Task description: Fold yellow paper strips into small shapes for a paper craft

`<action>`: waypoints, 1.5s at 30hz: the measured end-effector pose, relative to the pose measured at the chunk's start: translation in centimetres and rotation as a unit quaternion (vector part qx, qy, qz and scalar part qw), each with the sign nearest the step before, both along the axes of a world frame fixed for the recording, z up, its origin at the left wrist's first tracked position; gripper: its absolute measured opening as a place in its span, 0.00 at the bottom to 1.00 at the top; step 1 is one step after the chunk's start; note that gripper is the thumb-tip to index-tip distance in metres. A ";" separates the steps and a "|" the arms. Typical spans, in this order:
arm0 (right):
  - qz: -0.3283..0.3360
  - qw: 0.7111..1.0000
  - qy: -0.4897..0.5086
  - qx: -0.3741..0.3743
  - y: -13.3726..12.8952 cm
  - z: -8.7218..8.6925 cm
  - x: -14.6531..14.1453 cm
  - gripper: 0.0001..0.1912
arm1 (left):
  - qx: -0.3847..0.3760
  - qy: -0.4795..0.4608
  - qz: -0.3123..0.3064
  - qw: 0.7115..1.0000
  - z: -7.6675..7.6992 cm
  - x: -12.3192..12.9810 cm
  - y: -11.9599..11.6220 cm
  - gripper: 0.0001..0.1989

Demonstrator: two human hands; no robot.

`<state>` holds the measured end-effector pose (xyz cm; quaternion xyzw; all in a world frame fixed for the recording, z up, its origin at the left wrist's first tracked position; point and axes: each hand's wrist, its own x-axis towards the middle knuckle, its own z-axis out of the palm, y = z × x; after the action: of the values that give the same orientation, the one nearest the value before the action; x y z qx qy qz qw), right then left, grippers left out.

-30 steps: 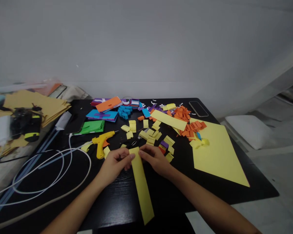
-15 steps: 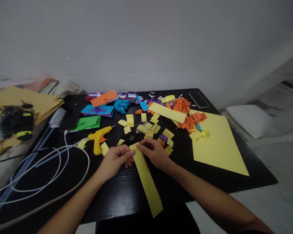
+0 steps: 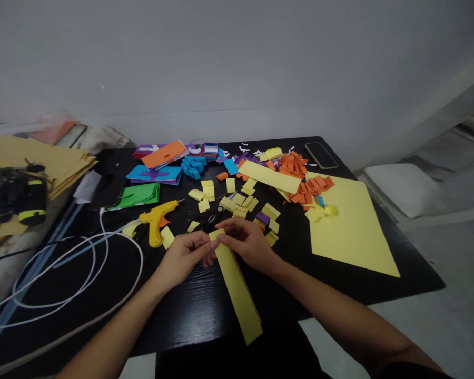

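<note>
Paper in a long yellow strip [image 3: 237,295] runs toward the person over the dark surface [image 3: 174,329], its lower end near the front edge and seemingly doubled there. Both hands have its far end: the left hand [image 3: 185,259] pinches one side, thumb on top, while the right hand [image 3: 249,246] grips the corner opposite, fingers drawn in close. Their thumbs nearly meet. I can't tell whether the strip rests on the wood.

Just beyond the hands lie small folded yellow pieces [image 3: 240,203], with a purple piece [image 3: 263,217] among those by the right hand. From where I stand, a yellow glue gun [image 3: 157,222] sits left of them, its nozzle pointing away, near a green paper stack [image 3: 140,195]. Behind that are a blue stack [image 3: 154,171] and an orange one, then a cluster of blue folded pieces [image 3: 193,167]. On the right, orange folded pieces [image 3: 294,166] spill onto a large yellow sheet [image 3: 353,237]; a phone [image 3: 321,156] lies near the far corner. White cable [image 3: 140,263] loops along the left.
</note>
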<state>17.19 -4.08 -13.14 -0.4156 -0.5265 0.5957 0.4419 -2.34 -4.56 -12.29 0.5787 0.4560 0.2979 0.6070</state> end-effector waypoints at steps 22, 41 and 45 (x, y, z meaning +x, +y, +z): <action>0.013 0.995 0.058 -0.079 0.4 0.6 0.2 0.17 | 0.096 -0.002 0.107 0.990 0.8 -0.8 0.0 0.11; 0.014 0.994 0.065 -0.087 0.2 0.5 0.2 0.19 | 0.169 0.064 0.100 0.978 0.5 -0.9 -0.1 0.05; 0.013 0.995 0.060 -0.078 0.4 0.3 0.3 0.18 | 0.137 0.044 0.088 0.986 0.8 -0.8 0.0 0.08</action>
<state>17.45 -3.69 -12.80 -0.4054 -0.4561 0.6644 0.4315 -3.10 -4.56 -11.52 0.6266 0.4863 0.3845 0.4724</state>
